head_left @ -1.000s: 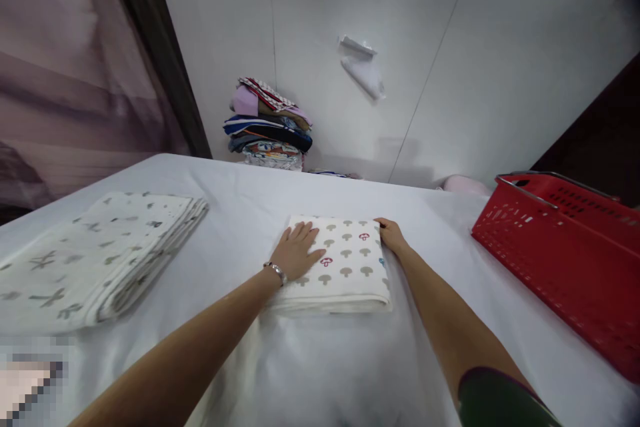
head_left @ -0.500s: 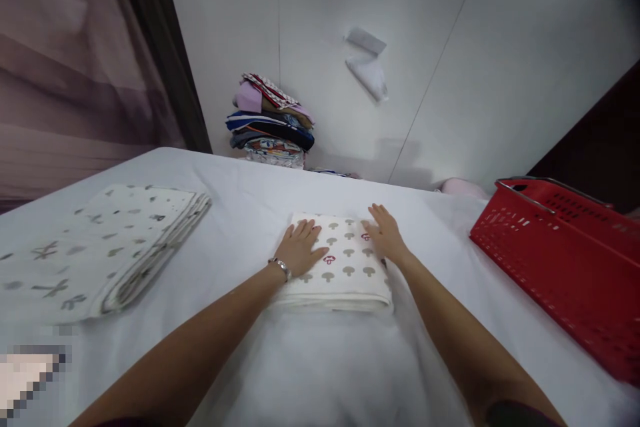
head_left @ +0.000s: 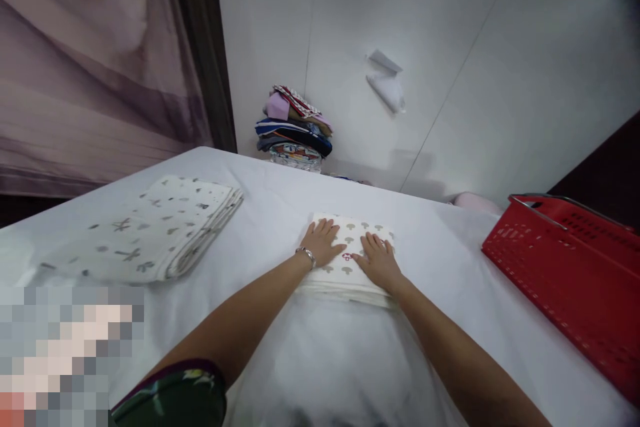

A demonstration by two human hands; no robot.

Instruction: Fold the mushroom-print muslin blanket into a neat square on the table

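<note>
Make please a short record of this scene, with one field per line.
Left hand: open, palm down on the mushroom-print cloth, bracelet at the wrist
Right hand: open, palm down on the same cloth, bare wrist
Mushroom-print cloth: white, folded, lying flat under both hands
Second cloth: white with scattered grey motifs, folded, to the left
Surface: white
Basket: red, perforated, metal handles, to the right
Background: stacked fabrics beyond the far edge

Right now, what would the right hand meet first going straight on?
The right hand would probably slide off the folded mushroom-print cloth onto the white table covering; beyond that, depth is unclear.
</note>
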